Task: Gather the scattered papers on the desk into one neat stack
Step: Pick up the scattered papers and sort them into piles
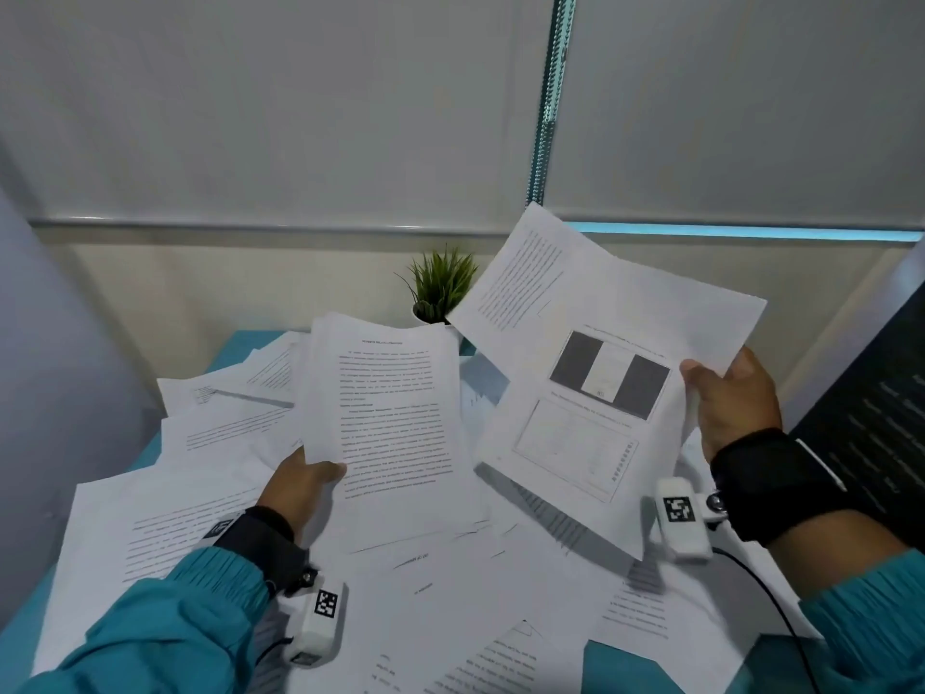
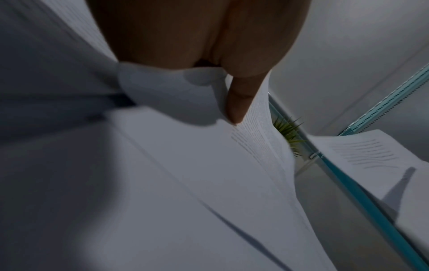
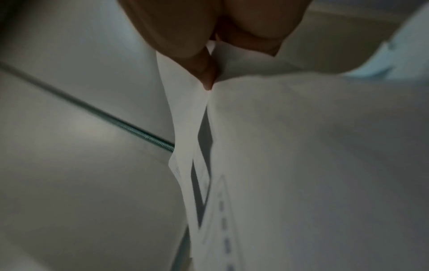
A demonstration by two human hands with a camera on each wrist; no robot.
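Note:
Many white printed sheets (image 1: 215, 498) lie scattered and overlapping across the teal desk (image 1: 650, 663). My left hand (image 1: 305, 480) pinches the lower left corner of a lifted bundle of text pages (image 1: 390, 413); in the left wrist view the thumb (image 2: 236, 102) presses on that bundle (image 2: 260, 139). My right hand (image 1: 726, 398) pinches the right edge of raised sheets, one with a dark figure (image 1: 608, 378) and one turned sideways behind it (image 1: 550, 273). The right wrist view shows these sheets (image 3: 301, 146) gripped edge-on between thumb and fingers.
A small potted green plant (image 1: 440, 285) stands at the desk's back edge, partly behind the raised papers. A dark monitor (image 1: 881, 408) rises at the right. Window blinds with a bead chain (image 1: 548, 97) fill the back. A black cable (image 1: 771, 598) trails from my right wrist.

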